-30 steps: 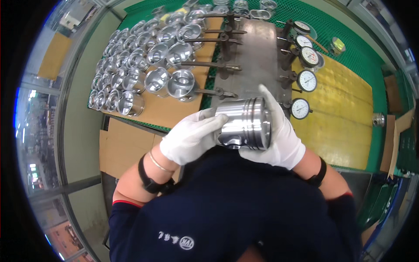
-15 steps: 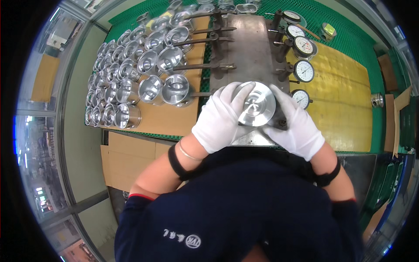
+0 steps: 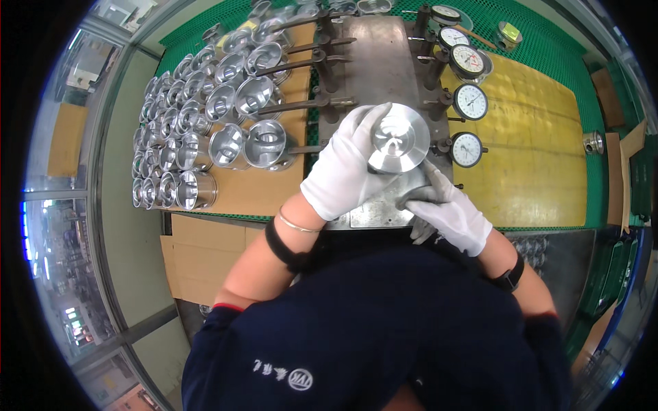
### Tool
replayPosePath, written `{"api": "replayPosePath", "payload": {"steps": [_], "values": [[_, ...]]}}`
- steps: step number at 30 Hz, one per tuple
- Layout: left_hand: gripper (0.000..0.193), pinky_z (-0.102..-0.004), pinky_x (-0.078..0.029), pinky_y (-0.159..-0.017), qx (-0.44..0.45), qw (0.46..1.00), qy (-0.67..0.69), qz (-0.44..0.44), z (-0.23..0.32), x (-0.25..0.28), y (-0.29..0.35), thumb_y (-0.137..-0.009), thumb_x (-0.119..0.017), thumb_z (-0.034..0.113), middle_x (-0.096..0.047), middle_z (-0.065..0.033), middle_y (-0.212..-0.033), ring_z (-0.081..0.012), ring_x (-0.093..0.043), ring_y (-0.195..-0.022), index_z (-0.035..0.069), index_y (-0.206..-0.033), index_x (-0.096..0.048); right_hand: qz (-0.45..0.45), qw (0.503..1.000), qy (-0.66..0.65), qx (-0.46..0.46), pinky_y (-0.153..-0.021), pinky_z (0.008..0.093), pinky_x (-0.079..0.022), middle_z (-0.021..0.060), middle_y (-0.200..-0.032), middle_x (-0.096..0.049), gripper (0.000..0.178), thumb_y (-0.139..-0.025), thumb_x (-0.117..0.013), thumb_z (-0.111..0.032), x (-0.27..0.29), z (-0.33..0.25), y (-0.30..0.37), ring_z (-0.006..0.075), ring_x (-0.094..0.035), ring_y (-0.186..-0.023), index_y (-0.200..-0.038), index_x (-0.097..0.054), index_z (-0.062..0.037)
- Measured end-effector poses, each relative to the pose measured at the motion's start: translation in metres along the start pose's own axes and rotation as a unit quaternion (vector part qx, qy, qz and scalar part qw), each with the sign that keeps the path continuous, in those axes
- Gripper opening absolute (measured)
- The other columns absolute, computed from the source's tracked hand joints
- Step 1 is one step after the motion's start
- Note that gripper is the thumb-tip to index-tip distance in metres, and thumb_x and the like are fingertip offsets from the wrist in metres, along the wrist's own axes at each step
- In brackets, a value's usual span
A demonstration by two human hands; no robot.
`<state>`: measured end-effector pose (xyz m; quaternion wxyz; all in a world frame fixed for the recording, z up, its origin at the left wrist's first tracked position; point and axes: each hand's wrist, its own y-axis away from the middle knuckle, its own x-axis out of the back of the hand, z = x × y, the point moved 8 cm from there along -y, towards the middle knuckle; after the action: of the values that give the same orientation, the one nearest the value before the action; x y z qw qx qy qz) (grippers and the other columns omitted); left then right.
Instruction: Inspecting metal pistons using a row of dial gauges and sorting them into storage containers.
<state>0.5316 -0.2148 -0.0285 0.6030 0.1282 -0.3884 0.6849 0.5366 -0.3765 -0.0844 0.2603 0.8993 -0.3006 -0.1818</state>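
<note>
In my gloved left hand (image 3: 348,161) is a shiny metal piston (image 3: 401,137), its round crown facing up, with my fingers and thumb wrapped round its left side. It is over the near end of a steel gauge plate (image 3: 380,55); whether it rests on the plate is hidden. My gloved right hand (image 3: 451,211) is just below and right of the piston, fingers apart and holding nothing. One fingertip comes close to the piston's lower right edge; I cannot tell if it touches. A white-faced dial gauge (image 3: 467,149) stands right beside the piston.
Several more pistons (image 3: 266,142) stand in rows on cardboard at left. Gauge stands with rods (image 3: 295,106) line the plate, with more dials (image 3: 470,101) at its right. A yellow mat (image 3: 528,151) covers the right side. One piston (image 3: 593,142) sits at the far right.
My right hand has come off the piston and moved down towards me, its fingers spreading. My left hand still grips the piston. The whole view has shifted slightly.
</note>
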Motion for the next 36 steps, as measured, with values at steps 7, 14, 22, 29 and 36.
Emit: {"api": "replayPosePath", "payload": {"steps": [7,14,22,29,36], "values": [[0.092,-0.0450,-0.048,-0.099,0.007,1.000,-0.025,0.010,-0.001,0.000,-0.001,-0.067,-0.088,0.017,-0.051,-0.0221,-0.134,-0.0416,-0.055,-0.119,0.007,-0.145,-0.039,0.012,1.000,-0.002,-0.005,-0.059,0.0330,-0.061,0.0181,-0.111,-0.065,0.094,-0.093,-0.065,-0.014,0.002,0.001,-0.002,0.0204,-0.068,-0.069,-0.159,0.001,-0.0082],[0.086,-0.0445,-0.048,-0.100,0.006,1.000,-0.002,0.025,0.005,0.002,-0.004,-0.067,-0.087,0.015,-0.053,-0.0229,-0.132,-0.0409,-0.056,-0.118,0.005,-0.141,-0.044,0.023,1.000,0.015,-0.010,-0.059,0.0330,-0.061,0.0168,-0.112,-0.065,0.094,-0.092,-0.066,-0.015,0.004,-0.001,0.003,0.0198,-0.068,-0.074,-0.159,0.000,-0.0087],[0.053,-0.0331,-0.053,-0.084,0.110,0.972,0.194,-0.068,0.045,0.029,0.014,-0.086,-0.068,0.008,-0.064,-0.0150,-0.113,-0.0195,-0.068,-0.090,-0.001,-0.135,-0.051,0.026,0.965,0.019,0.258,-0.103,0.0350,-0.046,0.0164,-0.141,-0.052,0.051,-0.092,-0.053,-0.008,0.065,-0.054,0.039,0.0256,-0.056,-0.122,-0.143,-0.048,-0.0044],[0.041,-0.0408,-0.053,-0.084,0.251,0.928,-0.272,0.044,-0.067,0.102,0.066,-0.087,-0.068,0.011,-0.070,-0.0188,-0.104,-0.0328,-0.069,-0.090,-0.001,-0.125,-0.060,0.344,0.900,-0.005,0.268,-0.066,0.0333,-0.059,0.0141,-0.120,-0.061,0.034,-0.093,-0.058,-0.009,0.312,-0.006,0.027,0.0251,-0.066,-0.093,-0.125,-0.057,0.0006],[0.030,-0.0479,-0.048,-0.077,0.215,0.843,-0.487,-0.078,-0.086,0.070,0.073,-0.085,-0.071,0.032,-0.069,-0.0171,-0.092,-0.0369,-0.063,-0.084,0.006,-0.099,-0.066,0.358,0.929,-0.092,0.020,-0.072,0.0422,-0.062,0.0183,-0.113,-0.060,0.028,-0.094,-0.056,-0.011,0.401,0.008,-0.097,0.0308,-0.064,-0.097,-0.120,-0.055,-0.0009]]}}
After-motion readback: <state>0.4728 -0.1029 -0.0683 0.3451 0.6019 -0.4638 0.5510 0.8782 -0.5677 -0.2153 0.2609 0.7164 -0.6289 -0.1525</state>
